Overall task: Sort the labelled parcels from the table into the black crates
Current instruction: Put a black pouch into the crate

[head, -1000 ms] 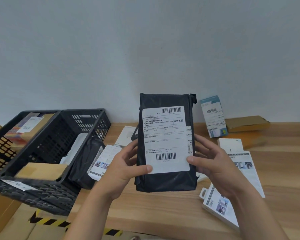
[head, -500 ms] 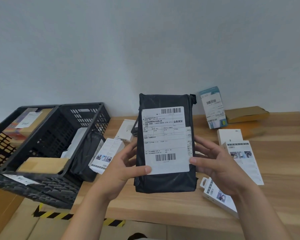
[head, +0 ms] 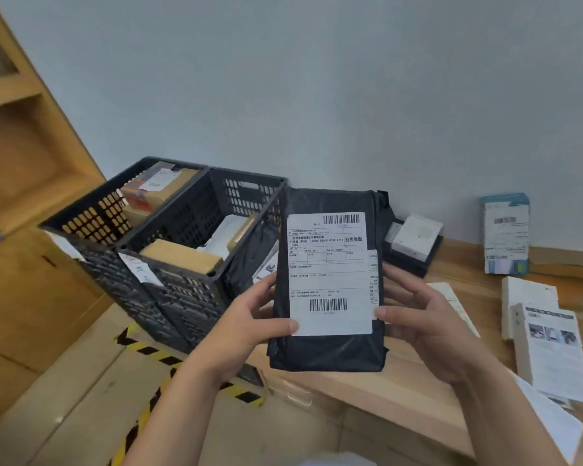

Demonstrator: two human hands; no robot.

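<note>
Right of the black crates (head: 196,250), the black parcel (head: 330,351) is held upright, pinched by left hand (head: 246,334) and right hand (head: 428,327); the left lies nearer.

Soft, even, dim light; slight motion blur, wide-angle bending at edges

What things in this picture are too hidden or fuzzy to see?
Head view only:
- Small print on the parcel label: too small, blurred.
- Parcel's back: faces away; left hand and right hand hide its edges.
- Crates' bottoms: hidden by walls, boxes.
- Leaflet: blurred.
</note>
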